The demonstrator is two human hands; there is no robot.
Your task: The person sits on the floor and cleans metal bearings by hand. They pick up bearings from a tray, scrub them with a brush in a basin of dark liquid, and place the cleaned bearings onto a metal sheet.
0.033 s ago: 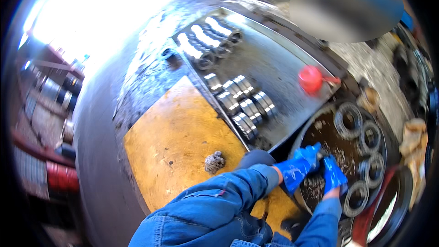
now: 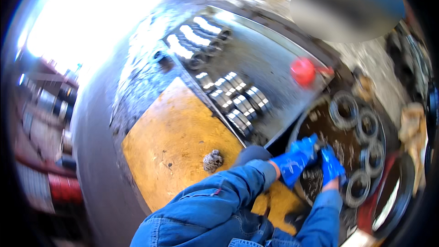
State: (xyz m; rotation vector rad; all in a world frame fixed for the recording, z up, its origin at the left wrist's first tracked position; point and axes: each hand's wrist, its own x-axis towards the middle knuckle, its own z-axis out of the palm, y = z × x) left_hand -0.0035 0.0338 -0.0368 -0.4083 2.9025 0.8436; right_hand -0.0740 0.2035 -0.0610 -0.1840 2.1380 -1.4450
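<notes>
Both my hands wear blue gloves and meet over the near-left rim of a round dark basin (image 2: 296, 130) of murky liquid. My left hand (image 2: 295, 162) reaches in from the left with its fingers curled toward my right hand (image 2: 331, 167). The two touch around something small and dark that I cannot make out. Several grey metal rings (image 2: 344, 110) lie in the basin to the right of my hands, the closest ring (image 2: 356, 187) just beside my right wrist. Blue denim sleeves cover both forearms.
A metal tray (image 2: 274, 64) behind the basin holds rows of shiny cylindrical bearings (image 2: 242, 100) and a red cup (image 2: 304, 71). A yellow board (image 2: 178, 142) lies to the left with a grey crumpled wad (image 2: 212, 160) on it. Cluttered shelves stand at the far left.
</notes>
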